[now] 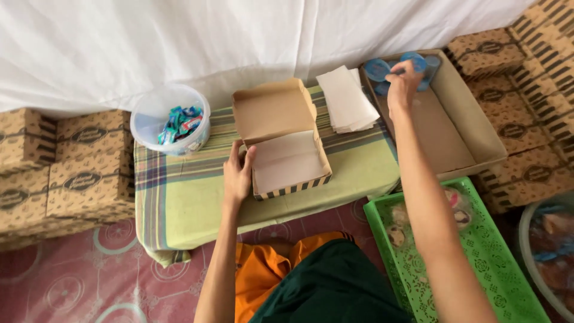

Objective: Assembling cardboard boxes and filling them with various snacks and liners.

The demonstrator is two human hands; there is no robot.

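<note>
An open brown cardboard box [287, 157] with a white paper liner and a striped front edge sits on a low table covered by a green plaid cloth [179, 197]. My left hand [238, 173] rests against the box's left side, fingers on its wall. My right hand [403, 84] reaches far right into a large shallow cardboard tray [472, 128] and closes its fingers on a blue-lidded cup [412, 63] among several like it in the tray's far corner. A stack of white paper sheets [347, 98] lies behind the box.
A clear plastic tub [170, 119] of small blue wrapped packets stands at the table's back left. Closed printed boxes are stacked left [66, 173] and right [526, 119]. A green perforated tray [478, 257] with wrapped food lies at lower right, beside a bowl [550, 251]. White cloth hangs behind.
</note>
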